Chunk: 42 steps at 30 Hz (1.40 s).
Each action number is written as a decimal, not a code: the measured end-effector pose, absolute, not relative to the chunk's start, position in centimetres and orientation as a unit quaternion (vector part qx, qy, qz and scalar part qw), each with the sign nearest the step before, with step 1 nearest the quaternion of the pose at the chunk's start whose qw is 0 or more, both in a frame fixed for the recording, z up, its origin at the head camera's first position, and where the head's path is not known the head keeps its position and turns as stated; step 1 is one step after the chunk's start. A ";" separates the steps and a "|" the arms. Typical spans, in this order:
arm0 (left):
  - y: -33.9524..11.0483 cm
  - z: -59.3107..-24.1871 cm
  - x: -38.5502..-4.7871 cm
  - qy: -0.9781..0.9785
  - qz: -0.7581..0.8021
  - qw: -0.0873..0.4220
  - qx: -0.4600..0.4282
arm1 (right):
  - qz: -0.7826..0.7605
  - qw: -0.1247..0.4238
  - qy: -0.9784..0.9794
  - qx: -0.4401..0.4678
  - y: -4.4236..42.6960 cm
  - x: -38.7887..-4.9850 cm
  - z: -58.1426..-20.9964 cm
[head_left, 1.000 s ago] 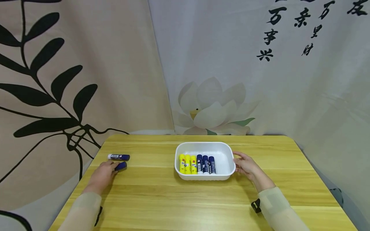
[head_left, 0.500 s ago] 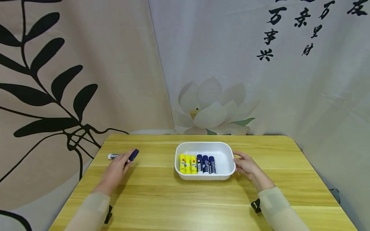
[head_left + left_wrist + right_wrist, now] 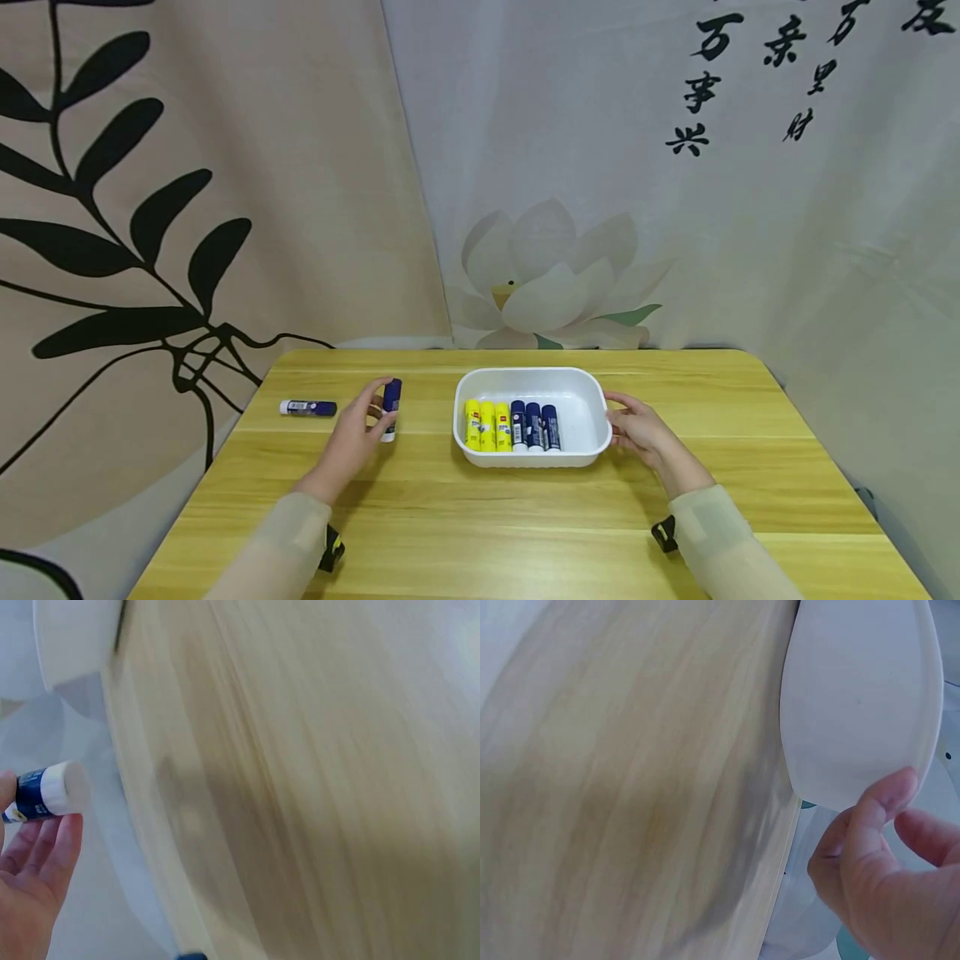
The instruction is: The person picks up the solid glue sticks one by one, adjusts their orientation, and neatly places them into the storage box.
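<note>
My left hand (image 3: 349,440) pinches a dark blue glue stick (image 3: 392,394) between thumb and fingers, upright above the table, with its cap uppermost. Its white end (image 3: 67,787) shows in the left wrist view. A white tray (image 3: 582,417) stands to the right of it. My right hand (image 3: 642,430) grips the tray's right end at the rim; in the right wrist view, bent fingers (image 3: 885,796) meet the tray's wall. Inside the tray lie yellow glue sticks (image 3: 487,427) at the left and dark blue glue sticks (image 3: 533,427) beside them, in one row.
Another dark blue glue stick (image 3: 308,408) lies sideways on the left part of the wooden table (image 3: 480,517). Behind the table's far edge hangs a printed cloth (image 3: 337,167).
My left hand has lifted the blue glue stick from the table's left side, carried it right toward the tray and turned it upright. The right hand and tray stay put.
</note>
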<state>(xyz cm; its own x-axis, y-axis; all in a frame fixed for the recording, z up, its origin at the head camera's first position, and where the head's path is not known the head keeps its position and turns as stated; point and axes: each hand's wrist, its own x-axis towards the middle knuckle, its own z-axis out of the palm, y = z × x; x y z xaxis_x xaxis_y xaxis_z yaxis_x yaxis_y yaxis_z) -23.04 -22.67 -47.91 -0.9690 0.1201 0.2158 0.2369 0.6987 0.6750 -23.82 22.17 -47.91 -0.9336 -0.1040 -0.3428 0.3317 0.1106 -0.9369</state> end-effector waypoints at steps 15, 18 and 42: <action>-16.4 -45.9 -24.8 -0.868 -0.486 0.084 -0.051 | -0.666 0.170 0.722 0.081 22.3 -23.6 -48.0; -14.8 -45.6 -25.2 -0.862 -0.496 0.090 -0.058 | -0.668 0.170 0.720 0.083 22.3 -23.6 -48.0; -2.7 -45.8 -25.6 -0.876 -0.477 0.026 -0.067 | -0.678 0.165 0.712 0.077 22.3 -23.7 -47.9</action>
<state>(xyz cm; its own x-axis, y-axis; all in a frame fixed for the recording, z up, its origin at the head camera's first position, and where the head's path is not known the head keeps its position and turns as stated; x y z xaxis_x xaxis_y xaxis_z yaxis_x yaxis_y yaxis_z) -25.57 -2.71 -45.79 -0.9896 0.0920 0.1102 0.1424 0.5356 0.8323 -23.72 22.32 -47.86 -0.9334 -0.1146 -0.3402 0.3341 0.0696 -0.9400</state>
